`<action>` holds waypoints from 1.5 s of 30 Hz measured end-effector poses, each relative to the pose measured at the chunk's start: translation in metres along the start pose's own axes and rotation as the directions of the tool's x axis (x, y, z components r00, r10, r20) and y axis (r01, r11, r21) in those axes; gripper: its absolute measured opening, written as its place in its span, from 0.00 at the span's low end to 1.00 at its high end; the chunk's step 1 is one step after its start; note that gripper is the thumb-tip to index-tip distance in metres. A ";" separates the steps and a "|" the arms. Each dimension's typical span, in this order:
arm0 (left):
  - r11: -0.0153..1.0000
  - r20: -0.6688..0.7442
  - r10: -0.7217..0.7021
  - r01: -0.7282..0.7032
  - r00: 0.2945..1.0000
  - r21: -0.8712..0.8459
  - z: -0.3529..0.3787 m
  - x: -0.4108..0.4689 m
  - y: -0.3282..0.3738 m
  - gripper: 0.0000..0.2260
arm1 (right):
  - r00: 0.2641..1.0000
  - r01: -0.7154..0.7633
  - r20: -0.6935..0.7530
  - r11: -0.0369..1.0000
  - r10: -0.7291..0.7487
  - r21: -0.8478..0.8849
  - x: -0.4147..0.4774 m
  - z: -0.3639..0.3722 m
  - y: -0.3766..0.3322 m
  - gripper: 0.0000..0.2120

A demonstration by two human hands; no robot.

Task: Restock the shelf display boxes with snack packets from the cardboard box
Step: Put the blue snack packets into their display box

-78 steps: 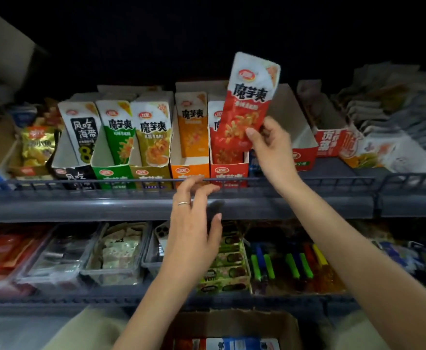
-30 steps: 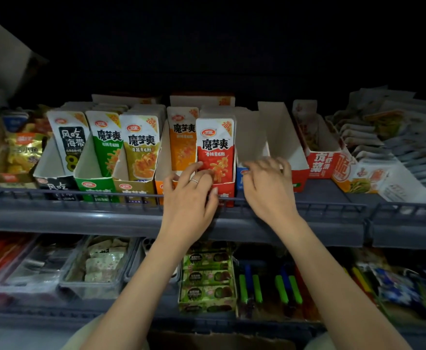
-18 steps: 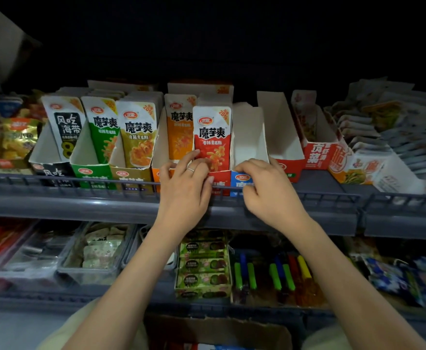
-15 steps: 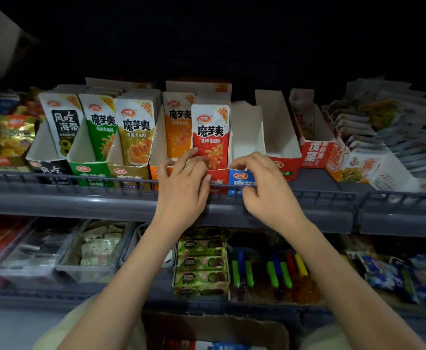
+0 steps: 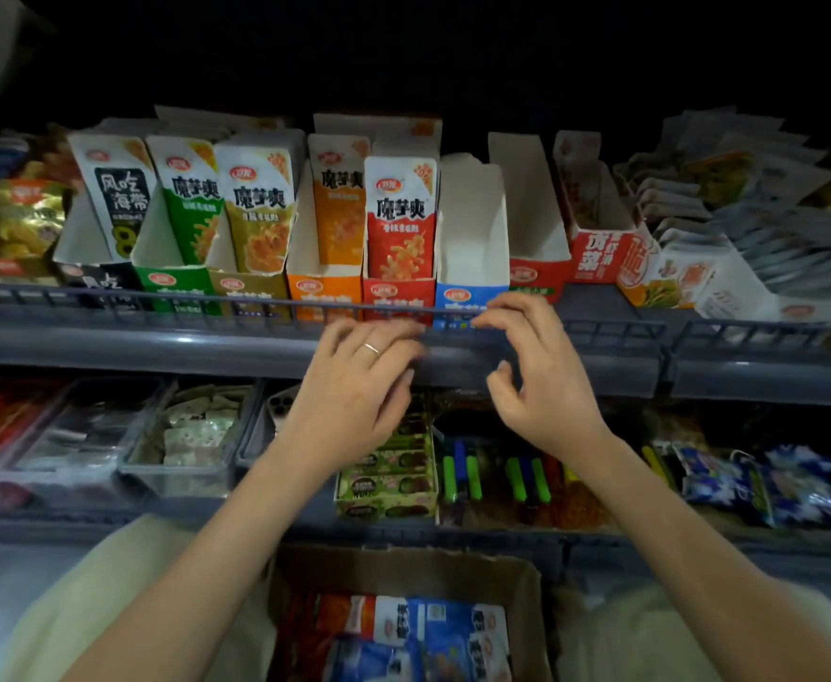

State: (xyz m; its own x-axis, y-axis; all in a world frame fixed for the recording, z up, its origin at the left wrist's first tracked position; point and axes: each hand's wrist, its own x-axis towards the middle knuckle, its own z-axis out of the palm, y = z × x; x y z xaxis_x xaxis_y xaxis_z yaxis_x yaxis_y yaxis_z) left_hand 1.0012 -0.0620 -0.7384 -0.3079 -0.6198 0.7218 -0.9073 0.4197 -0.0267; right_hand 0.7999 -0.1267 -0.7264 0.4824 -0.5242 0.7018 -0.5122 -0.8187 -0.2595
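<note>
- Compared with half a second ago, both hands are off the fronts of the display boxes and are now lower, in front of the grey shelf rail (image 5: 305, 307).
- The left hand (image 5: 354, 396) is just below the rail, under the red display box (image 5: 399, 297). Its fingers are loosely spread and it holds nothing.
- The right hand (image 5: 536, 381) is also just below the rail, under the blue display box (image 5: 470, 297). Its fingers are half curled and open, and it is empty too.
- The red snack packet (image 5: 400, 219) that the right hand held up earlier now stands inside the red display box, behind the rail.
- I judge from this that one placing is finished and the hands are going back for more stock.
- The red packet stands upright with its long axis vertical. The printed face points to the front, toward the person, and its top edge leans a little to the back.
- The blue display box, just right of the red one behind the rail, shows only white inside walls, so it looks empty.
- The cardboard box (image 5: 403, 568) is well below the rail, between the forearms, and blue and red packets lie in it.
- Probably a blue packet is the next one to take, but this is only my guess.
</note>
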 end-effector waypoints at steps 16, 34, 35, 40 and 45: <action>0.980 0.778 0.086 0.088 0.622 -0.179 0.017 -0.213 0.030 0.06 | 0.430 -0.533 0.862 0.846 0.269 0.002 -0.250 0.098 -0.021 0.11; 0.874 0.837 -0.150 0.467 0.526 -0.137 0.002 -0.312 0.030 0.10 | -0.135 -0.350 0.920 0.851 0.369 -0.392 -0.348 0.194 -0.063 0.21; 0.870 0.839 -0.156 0.475 0.521 -0.133 0.004 -0.316 0.031 0.09 | -0.149 -0.353 0.917 0.847 0.369 -0.398 -0.347 0.192 -0.062 0.17; 0.820 0.853 -0.172 0.551 0.492 -0.152 0.009 -0.326 0.040 0.10 | -0.100 -0.484 0.912 0.781 0.398 -0.394 -0.323 0.192 -0.052 0.11; 0.552 0.874 -0.216 0.793 0.435 -0.259 0.017 -0.330 0.051 0.14 | 0.034 -0.928 0.892 0.346 0.451 -0.140 -0.269 0.194 -0.061 0.16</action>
State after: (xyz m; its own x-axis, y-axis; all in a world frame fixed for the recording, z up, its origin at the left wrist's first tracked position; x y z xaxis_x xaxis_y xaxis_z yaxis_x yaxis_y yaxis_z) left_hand 1.0513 0.1528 -0.9897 -0.1884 -0.9400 -0.2843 -0.6707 -0.0883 0.7365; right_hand 0.8395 0.0189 -1.0279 0.4192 -0.5956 -0.6852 -0.7243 0.2356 -0.6480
